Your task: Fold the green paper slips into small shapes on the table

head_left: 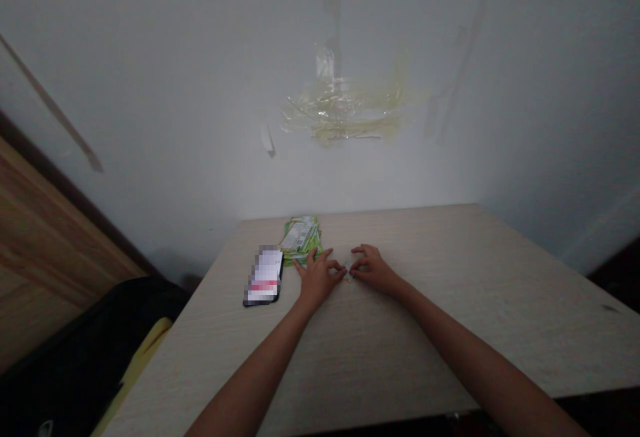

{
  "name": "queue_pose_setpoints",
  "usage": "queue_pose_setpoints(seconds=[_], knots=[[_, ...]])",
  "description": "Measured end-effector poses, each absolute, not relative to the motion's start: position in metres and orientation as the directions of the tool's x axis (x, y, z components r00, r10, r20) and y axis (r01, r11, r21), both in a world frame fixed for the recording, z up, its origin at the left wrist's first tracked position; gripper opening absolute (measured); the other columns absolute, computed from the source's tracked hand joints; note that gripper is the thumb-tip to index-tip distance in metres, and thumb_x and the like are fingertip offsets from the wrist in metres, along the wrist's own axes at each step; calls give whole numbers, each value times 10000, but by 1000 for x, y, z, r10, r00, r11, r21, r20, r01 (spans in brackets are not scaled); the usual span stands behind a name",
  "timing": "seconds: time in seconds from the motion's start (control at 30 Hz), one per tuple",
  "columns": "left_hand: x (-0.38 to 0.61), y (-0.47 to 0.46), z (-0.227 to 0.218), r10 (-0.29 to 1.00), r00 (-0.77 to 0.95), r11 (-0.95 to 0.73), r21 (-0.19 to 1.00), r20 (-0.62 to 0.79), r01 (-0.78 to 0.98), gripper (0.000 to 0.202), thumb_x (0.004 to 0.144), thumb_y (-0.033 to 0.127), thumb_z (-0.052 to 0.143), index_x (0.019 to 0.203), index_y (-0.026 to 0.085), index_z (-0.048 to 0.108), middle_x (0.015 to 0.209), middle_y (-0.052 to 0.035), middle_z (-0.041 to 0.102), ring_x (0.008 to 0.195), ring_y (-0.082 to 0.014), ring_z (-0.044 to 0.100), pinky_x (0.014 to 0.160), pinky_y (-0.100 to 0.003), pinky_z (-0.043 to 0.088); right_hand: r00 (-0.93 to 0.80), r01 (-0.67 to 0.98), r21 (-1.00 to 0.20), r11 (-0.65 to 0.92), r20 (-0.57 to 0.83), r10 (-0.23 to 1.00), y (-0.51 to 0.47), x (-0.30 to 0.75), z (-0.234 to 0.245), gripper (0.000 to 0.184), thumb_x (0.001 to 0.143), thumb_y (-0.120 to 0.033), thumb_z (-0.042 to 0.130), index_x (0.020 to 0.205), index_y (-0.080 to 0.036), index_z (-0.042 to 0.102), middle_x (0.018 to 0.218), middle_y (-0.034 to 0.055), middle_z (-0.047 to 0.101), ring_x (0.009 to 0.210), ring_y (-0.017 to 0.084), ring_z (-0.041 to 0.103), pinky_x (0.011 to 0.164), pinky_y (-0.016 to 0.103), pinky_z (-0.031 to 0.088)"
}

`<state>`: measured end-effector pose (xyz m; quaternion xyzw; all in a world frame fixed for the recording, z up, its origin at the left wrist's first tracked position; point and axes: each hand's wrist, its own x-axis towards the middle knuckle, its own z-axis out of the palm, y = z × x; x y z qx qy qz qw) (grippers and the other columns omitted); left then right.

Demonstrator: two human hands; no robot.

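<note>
A small pale piece (348, 272) with bluish and orange specks lies between my two hands, low over the table or on it; its kind is too small to make out. My left hand (318, 277) pinches its left side with thumb and index finger, the other fingers spread. From the right, my right hand (374, 270) pinches the opposite side in the same way, its remaining fingers raised and curved. Just beyond my left hand is a loose pile of green and white printed packets (301, 236), partly covered by its fingers.
A phone (265, 277) with a lit, blurred-out screen lies left of my left hand. The pale wooden table (450, 250) meets a wall (200, 124) with peeling clear tape (345, 114). Dark and yellow cloth (145, 347) and wooden panelling (45, 224) are at the left.
</note>
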<state>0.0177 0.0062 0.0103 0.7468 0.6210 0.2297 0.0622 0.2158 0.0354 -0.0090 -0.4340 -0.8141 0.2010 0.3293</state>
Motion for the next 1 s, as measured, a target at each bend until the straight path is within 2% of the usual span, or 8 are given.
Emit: queue_pose_setpoints(seconds=[0.17, 0.6, 0.77, 0.9, 1.0], knots=[[17, 6, 9, 957, 118, -217, 384, 264, 898, 165, 816, 508, 606, 836, 383, 712, 1393, 76, 515, 1384, -337, 260, 1011, -782, -4, -432, 579, -606, 546, 340, 836, 35, 215, -8, 68, 768, -283, 708, 773, -221, 736, 1239, 89, 554, 1327, 278, 315, 1122, 488, 252], [18, 6, 11, 960, 106, -207, 397, 261, 894, 142, 780, 488, 659, 834, 369, 715, 1399, 62, 513, 1385, -328, 264, 1024, -765, -17, -554, 517, -612, 599, 294, 779, 32, 220, -3, 128, 777, -335, 698, 824, -229, 752, 1259, 90, 534, 1366, 277, 271, 1135, 476, 233], [17, 6, 11, 965, 104, -199, 412, 241, 889, 148, 784, 492, 654, 847, 373, 716, 1403, 64, 508, 1391, -321, 250, 1040, -748, -24, -527, 496, -651, 575, 300, 795, 32, 221, -4, 151, 768, -351, 710, 835, -222, 748, 1255, 85, 544, 1348, 266, 311, 1134, 462, 243], [17, 6, 11, 967, 102, -196, 423, 234, 885, 148, 783, 498, 653, 840, 376, 716, 1400, 66, 512, 1390, -318, 250, 1037, -748, -41, -450, 516, -665, 541, 327, 831, 31, 220, -3, 110, 779, -312, 698, 809, -216, 741, 1214, 90, 571, 1292, 260, 384, 1114, 457, 275], [18, 6, 12, 968, 99, -192, 433, 230, 881, 150, 775, 489, 666, 844, 367, 720, 1406, 56, 507, 1390, -322, 246, 1043, -740, -51, -456, 522, -653, 549, 331, 826, 31, 219, -2, 82, 756, -297, 718, 785, -224, 742, 1211, 86, 574, 1291, 271, 384, 1112, 462, 278]])
